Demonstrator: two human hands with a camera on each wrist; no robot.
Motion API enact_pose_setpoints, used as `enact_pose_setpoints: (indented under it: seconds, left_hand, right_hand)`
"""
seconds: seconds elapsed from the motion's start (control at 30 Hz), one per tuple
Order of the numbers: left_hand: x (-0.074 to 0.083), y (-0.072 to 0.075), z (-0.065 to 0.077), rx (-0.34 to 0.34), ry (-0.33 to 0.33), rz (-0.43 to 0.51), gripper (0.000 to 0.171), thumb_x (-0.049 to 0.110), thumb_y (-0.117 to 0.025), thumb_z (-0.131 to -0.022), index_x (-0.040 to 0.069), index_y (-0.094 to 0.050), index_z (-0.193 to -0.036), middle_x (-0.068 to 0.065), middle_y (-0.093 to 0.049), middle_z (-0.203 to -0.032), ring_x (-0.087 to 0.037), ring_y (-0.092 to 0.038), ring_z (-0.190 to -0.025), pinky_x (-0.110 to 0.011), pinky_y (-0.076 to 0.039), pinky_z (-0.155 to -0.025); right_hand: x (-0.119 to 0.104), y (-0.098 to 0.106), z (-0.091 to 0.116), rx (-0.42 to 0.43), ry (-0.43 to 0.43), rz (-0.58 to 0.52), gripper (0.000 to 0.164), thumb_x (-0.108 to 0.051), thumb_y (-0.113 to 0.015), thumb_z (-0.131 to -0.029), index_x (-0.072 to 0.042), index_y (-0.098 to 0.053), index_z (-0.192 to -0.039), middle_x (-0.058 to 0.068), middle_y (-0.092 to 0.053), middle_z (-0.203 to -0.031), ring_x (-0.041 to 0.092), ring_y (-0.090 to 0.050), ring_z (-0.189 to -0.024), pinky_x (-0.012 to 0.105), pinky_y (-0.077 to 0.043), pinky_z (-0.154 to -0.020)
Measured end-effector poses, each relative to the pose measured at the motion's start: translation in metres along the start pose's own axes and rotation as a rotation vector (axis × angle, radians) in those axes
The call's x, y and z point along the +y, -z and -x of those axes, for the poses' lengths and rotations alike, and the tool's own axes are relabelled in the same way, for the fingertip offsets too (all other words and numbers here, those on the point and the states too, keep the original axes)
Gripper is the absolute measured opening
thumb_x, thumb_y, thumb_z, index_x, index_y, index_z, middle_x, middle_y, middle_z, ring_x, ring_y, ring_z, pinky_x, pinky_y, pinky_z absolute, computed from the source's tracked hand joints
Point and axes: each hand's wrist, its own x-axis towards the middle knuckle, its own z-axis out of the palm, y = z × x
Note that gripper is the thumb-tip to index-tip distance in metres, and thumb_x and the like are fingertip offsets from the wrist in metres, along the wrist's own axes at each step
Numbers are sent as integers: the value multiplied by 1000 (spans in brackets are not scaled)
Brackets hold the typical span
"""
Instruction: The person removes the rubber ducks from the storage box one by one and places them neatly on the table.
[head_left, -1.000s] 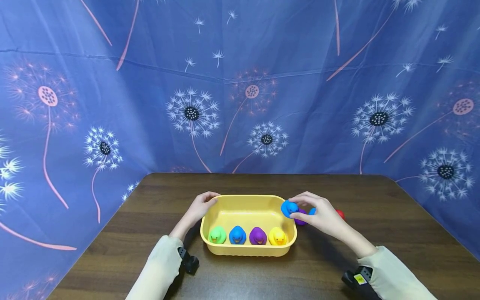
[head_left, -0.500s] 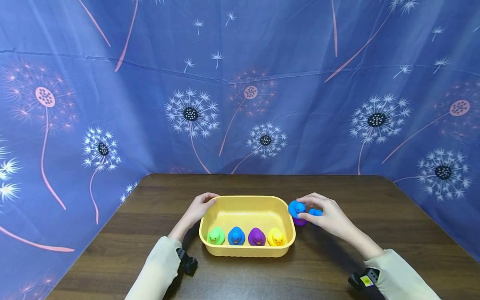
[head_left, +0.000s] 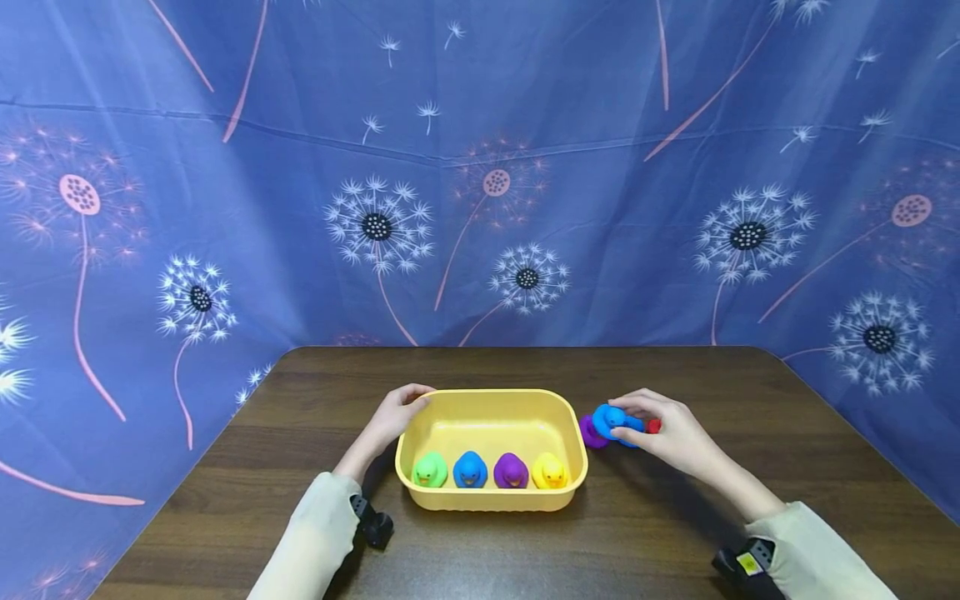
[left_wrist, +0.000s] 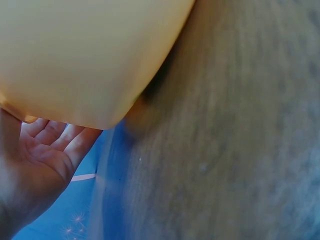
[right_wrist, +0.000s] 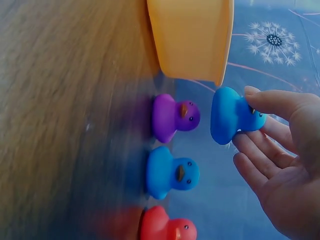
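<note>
A yellow plastic tub [head_left: 491, 498] stands mid-table with a green duck [head_left: 431, 471], a blue duck [head_left: 470, 470], a purple duck [head_left: 511, 472] and a yellow duck [head_left: 550, 472] lined along its near side. My left hand [head_left: 391, 419] grips the tub's left end, its fingers partly hidden behind the wall in the left wrist view. Between thumb and fingers my right hand [head_left: 669, 431] pinches another blue rubber duck [right_wrist: 227, 116], held above the table. Below it stand a purple duck [right_wrist: 167, 117], a blue duck [right_wrist: 164, 172] and a red duck [right_wrist: 159, 225] in a row.
The brown wooden table [head_left: 480, 558] carries everything. Behind it hangs a blue curtain [head_left: 450, 167] printed with dandelions. Right of the tub, the row of ducks lies close under my right hand.
My right hand has moved right, away from the tub's right rim, carrying the blue duck over the row. The left hand keeps its place on the tub. The head view has shifted slightly.
</note>
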Motion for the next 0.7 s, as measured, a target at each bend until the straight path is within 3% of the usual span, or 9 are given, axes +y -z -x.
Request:
enact_pose_setpoints:
  seconds: [0.4, 0.57, 0.7]
  left_hand:
    - [-1, 0, 1, 2, 1, 6, 28, 13, -50, -96, 0, -60, -118, -16, -63, -111, -21, -61, -94, -32, -51, -79]
    - [2, 0, 2, -3, -12, 20, 28, 14, -51, -96, -2, -60, -118, -17, -64, -110, -21, -61, -92, -33, -51, -78]
    - [17, 3, 11, -16, -12, 14, 28, 10, -50, -96, -5, -58, -117, -20, -63, -110, -24, -61, -92, -34, -51, -78]
  right_hand:
    - [7, 12, 9, 26, -8, 19, 37, -13, -80, -72, -6, -69, -106, 0, -67, -97, 3, -63, -83, 9, -46, -72]
    - [13, 16, 14, 20, -32, 42, 36, -14, -80, -73, -7, -68, -106, 1, -66, -100, 1, -62, -85, 12, -48, -74]
    - [18, 20, 17, 20, -60, 45, 36, -13, -79, -73, -6, -68, -107, 3, -66, -101, 0, -62, -85, 14, -50, -72]
